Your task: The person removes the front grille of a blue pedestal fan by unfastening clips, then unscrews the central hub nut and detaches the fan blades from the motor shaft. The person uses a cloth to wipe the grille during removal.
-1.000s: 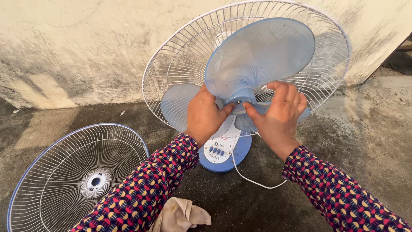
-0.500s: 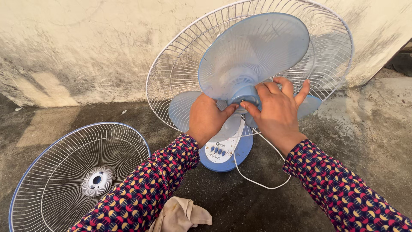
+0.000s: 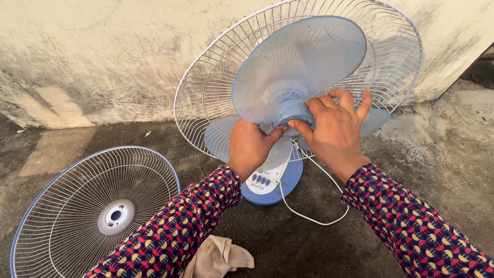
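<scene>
- Fan [image 3: 288, 103] stands at 12 o'clock from the person, upright against a stained wall [image 3: 103, 56], with its front guard off and its pale blue blades bare.
- Right hand [image 3: 334, 128] is closed on the blue hub cap [image 3: 298, 113] at the blades' centre, thumb and forefinger pinching it, the other fingers curled over the top.
- Left hand [image 3: 250, 146], at 7 o'clock of the hub, grips the lower part of the blade set, thumb tip reaching up beside the cap; exactly what its fingers hold is hidden behind the hand, probably a blade root.
- Rear guard [image 3: 216, 82] rings the blades and leans on the wall.
- Blue base [image 3: 272, 185] with its button panel sits at 6 o'clock under the hands; a white cord [image 3: 309, 219] loops off at 5 o'clock.
- Front guard [image 3: 92, 211] lies flat on the concrete floor [image 3: 437, 170] at 8 o'clock, well apart from the fan.
- Beige rag [image 3: 218, 257] lies crumpled at 6 o'clock, near the left sleeve.
</scene>
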